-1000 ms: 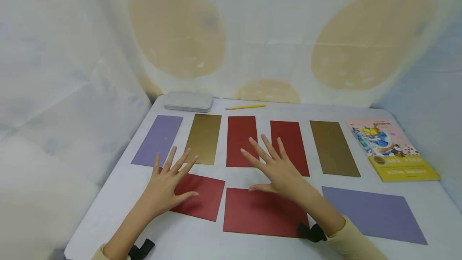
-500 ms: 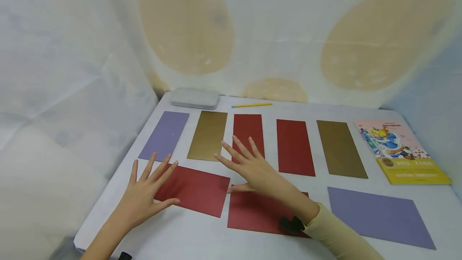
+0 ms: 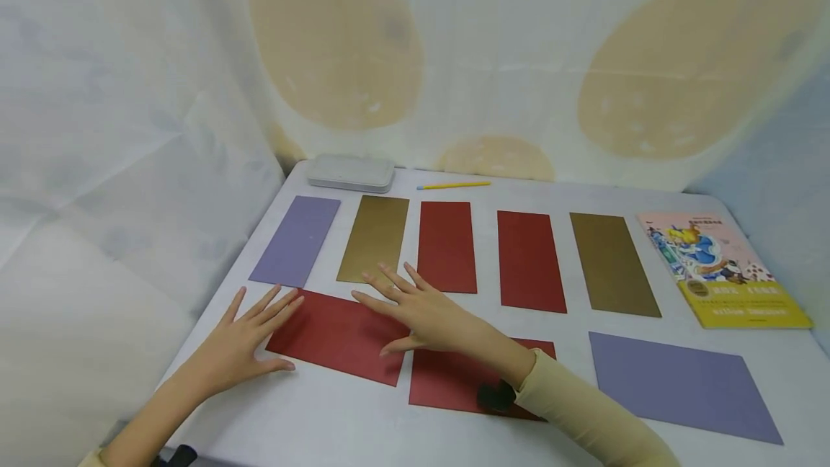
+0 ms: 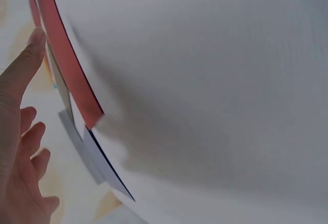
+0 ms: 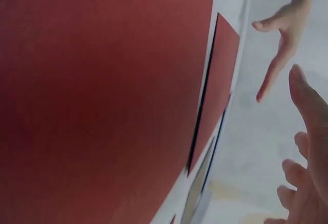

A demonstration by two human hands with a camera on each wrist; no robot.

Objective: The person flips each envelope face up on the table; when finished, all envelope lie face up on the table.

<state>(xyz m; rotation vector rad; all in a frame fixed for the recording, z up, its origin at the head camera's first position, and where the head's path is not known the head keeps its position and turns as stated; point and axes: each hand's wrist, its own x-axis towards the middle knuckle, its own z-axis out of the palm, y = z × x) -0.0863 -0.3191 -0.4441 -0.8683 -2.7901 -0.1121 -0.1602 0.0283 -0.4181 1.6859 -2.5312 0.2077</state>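
Observation:
My left hand, fingers spread and holding nothing, hovers at the left end of a red card on the white table. Over that card's right end is my right hand, its fingers also spread and bare. My right forearm crosses above a second red card in the front row. In the left wrist view the left hand appears apart from the tabletop, whose surface bears a soft shadow. The right wrist view shows the right hand raised above the cards, facing the left hand.
Behind lie a purple card, a gold card, two red cards and a brown-gold card. Another purple card is at front right, near a picture book. A grey case and a yellow pencil sit at the back.
Both hands have moved left and lower in the head view, the right hand from over the right front red card to the left one. The cards stay in place; the view shifted slightly.

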